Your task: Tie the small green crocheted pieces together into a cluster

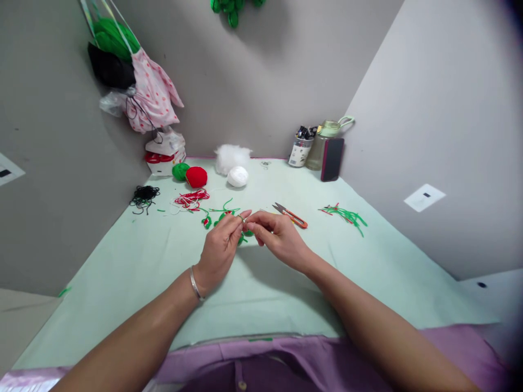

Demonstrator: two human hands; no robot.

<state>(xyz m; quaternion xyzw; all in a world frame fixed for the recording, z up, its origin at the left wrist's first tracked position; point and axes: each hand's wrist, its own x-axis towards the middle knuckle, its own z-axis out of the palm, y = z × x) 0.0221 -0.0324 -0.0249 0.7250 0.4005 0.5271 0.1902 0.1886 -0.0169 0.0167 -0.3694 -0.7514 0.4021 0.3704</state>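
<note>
- Purple cloth (241, 356) lies nearest, along the bottom edge, with bare forearms reaching forward over the pale green table (269, 305).
- Left hand (220, 242), with a silver bangle (196, 283) at its wrist, has its thumb and fingers closed in a pinch on a small green yarn piece (248, 233).
- Right hand (281, 235) meets it fingertip to fingertip, thumb and forefinger pressed together at the same piece; the exact spot gripped is hidden.
- This green piece sits at the middle of the table, partly covered by the hands, its green parts showing below and behind the fingers.
- Just left of it lies a little red-and-green piece (206, 222) with a tail of green yarn.
- Orange-handled snips (296, 218) lie just beyond the right hand, blades pointing away to the left; farther right is a bundle of green strands (352, 215).
- Left of the hands rest loose red strands (192, 199) and a black yarn tangle (145, 197).
- Farther back are a green ball (180, 172) touching a red ball (196, 177), then a white ball (237, 176) before white fluff (232, 157).
- At the back right, a dark phone (332, 159) leans upright by a bottle (317, 153) and a pen cup (299, 153).
</note>
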